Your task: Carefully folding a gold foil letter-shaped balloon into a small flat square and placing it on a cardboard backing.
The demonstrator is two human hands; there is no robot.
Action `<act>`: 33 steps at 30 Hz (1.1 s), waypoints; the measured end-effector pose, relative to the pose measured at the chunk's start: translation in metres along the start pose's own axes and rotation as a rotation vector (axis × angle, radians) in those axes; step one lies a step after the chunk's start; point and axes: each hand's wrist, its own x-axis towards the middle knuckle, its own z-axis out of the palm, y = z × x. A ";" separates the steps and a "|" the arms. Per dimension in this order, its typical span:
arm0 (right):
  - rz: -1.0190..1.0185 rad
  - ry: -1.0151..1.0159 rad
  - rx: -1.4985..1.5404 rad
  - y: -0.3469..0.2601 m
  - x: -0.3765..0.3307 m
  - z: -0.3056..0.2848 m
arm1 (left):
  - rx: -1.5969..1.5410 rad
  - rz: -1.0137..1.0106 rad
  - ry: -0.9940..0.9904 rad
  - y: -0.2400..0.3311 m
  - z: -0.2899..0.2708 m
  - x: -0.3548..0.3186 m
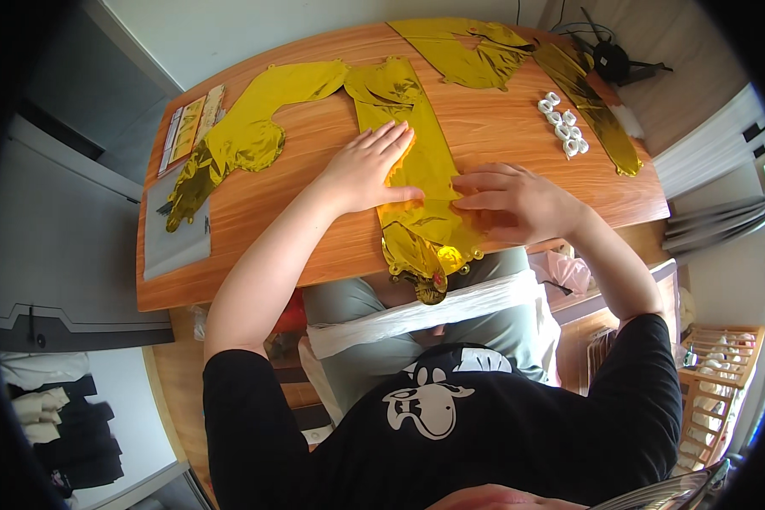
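Note:
A flat gold foil balloon (429,140), uninflated, runs down the middle of the wooden table (314,144) to its near edge, where its crumpled end hangs slightly over. My left hand (367,174) lies on the left side of this balloon, fingers stretched and thumb out across the foil. At its right edge is my right hand (518,202), fingers spread and pointing left, slightly blurred, touching or just above the foil. Another flat gold balloon (306,81) curves over the table's left side. More gold foil pieces lie at the far right, one broad (450,55) and one long and narrow (591,106).
Several small white rolls (561,126) sit in a cluster on the right. Printed cards (183,132) and a whitish sheet (174,246) lie at the left edge. A black device with prongs (610,59) stands at the back right corner. White cloth (425,310) crosses my lap.

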 end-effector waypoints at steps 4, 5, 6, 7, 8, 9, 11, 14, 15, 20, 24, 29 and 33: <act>-0.051 0.052 -0.113 0.005 -0.003 0.006 | 0.015 -0.004 -0.003 0.002 -0.001 0.001; -0.052 0.090 -0.145 0.002 0.000 0.006 | 0.016 -0.006 -0.003 0.003 -0.002 0.000; -0.052 0.129 -0.177 -0.001 0.004 0.005 | 0.003 -0.013 -0.005 0.004 -0.004 -0.001; -0.054 0.130 -0.177 -0.004 0.009 0.003 | -0.009 -0.021 -0.007 0.005 -0.005 -0.001; -0.034 0.147 -0.213 -0.010 0.015 -0.002 | -0.010 -0.018 -0.006 0.006 -0.008 -0.001; -0.014 0.164 -0.248 -0.015 0.021 -0.003 | -0.024 -0.021 -0.008 0.007 -0.009 -0.001; -0.010 0.201 -0.252 -0.025 0.038 0.005 | -0.037 -0.027 -0.012 0.008 -0.011 -0.002; 0.010 0.237 -0.216 -0.030 0.054 0.017 | -0.015 0.006 0.011 0.004 -0.007 0.000; 0.021 0.238 -0.173 -0.030 0.058 0.020 | -0.012 0.014 0.021 0.003 -0.005 0.000; -0.072 0.291 -0.092 -0.025 0.057 -0.004 | -0.039 0.017 0.030 0.004 -0.005 0.001; 0.020 -0.190 0.005 -0.014 0.045 -0.009 | -0.016 -0.021 -0.005 0.008 -0.007 0.001; -0.052 -0.058 0.020 -0.032 0.035 0.003 | 0.003 0.016 0.071 -0.001 0.004 0.000; -0.115 -0.092 -0.083 -0.042 0.036 0.014 | -0.004 0.016 0.072 -0.002 0.006 0.001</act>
